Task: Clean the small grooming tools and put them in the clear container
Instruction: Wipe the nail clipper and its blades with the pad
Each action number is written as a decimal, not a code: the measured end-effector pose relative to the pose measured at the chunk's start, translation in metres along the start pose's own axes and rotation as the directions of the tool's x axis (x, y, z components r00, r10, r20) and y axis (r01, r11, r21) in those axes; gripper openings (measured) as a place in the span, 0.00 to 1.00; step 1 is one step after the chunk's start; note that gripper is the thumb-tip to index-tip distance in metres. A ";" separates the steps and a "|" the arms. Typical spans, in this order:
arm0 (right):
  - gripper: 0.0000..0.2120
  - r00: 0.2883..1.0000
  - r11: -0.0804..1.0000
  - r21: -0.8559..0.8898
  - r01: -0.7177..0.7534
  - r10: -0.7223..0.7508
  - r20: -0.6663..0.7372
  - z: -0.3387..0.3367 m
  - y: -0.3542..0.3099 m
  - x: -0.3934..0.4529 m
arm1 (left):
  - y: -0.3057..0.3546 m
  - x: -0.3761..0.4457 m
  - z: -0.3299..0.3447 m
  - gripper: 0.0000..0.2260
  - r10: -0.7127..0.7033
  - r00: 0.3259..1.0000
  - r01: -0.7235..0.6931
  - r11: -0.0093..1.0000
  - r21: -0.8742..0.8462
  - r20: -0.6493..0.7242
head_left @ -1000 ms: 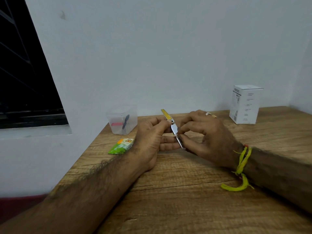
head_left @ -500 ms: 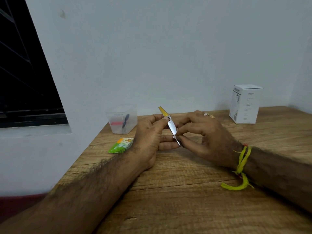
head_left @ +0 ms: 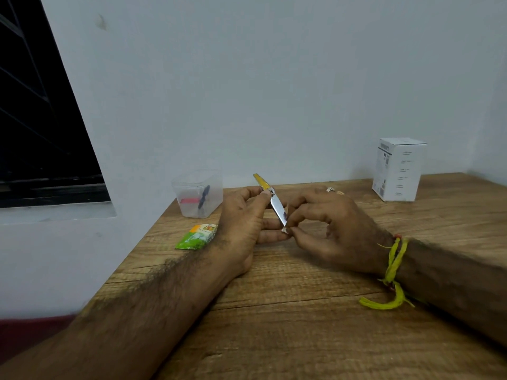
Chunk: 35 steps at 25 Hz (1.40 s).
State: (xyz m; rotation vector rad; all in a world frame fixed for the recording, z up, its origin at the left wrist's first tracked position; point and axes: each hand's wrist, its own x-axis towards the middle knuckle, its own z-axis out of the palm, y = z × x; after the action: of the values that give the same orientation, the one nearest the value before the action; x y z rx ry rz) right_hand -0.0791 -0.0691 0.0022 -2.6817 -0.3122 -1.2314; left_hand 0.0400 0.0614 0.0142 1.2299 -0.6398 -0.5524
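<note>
Steel blade: a small folding tool (head_left: 275, 202) with a yellow handle end, held above the wooden table (head_left: 301, 325), tilted, its long axis running from the yellow end up and away on the left down to the tip nearer the person on the right.
Left hand: the left hand (head_left: 244, 223) pinches the tool near its hinge, thumb curled against it.
Right hand: the right hand (head_left: 329, 229) pinches a tiny pale scrap, seemingly a wipe, at the blade's tip; fingers curled.
Container: the clear container (head_left: 198, 193) stands against the wall, to the left of both hands and a little beyond them; a pink piece and a dark piece already lie inside.
Nearer hand: the left, which also carries the tool, so I judge the drop-off is its reach leftward.
Sachet: a green and orange sachet (head_left: 196, 237) lies just beside the left wrist; print unreadable.
Box: a white box (head_left: 397, 170) well apart on the right; its lettering is too small to read.
</note>
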 end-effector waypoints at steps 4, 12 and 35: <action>0.04 0.998 0.998 0.067 -0.020 0.023 -0.051 -0.006 0.000 0.002 | 0.003 0.002 -0.002 0.10 -0.005 0.999 0.005 1.000 -0.002 -0.042; 0.04 0.994 0.998 -0.053 0.015 -0.009 0.113 0.001 0.004 -0.002 | 0.001 0.004 -0.001 0.11 -0.020 0.997 0.021 1.000 0.017 -0.075; 0.03 0.990 0.993 -0.118 -0.003 0.020 0.142 -0.001 0.002 -0.003 | 0.002 0.002 -0.001 0.07 -0.020 0.991 0.024 0.999 0.033 -0.131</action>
State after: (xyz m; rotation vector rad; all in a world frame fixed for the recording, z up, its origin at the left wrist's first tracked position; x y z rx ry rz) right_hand -0.0808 -0.0720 0.0001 -2.8754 -0.2499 -1.0881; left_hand 0.0425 0.0614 0.0158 1.2958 -0.5281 -0.4765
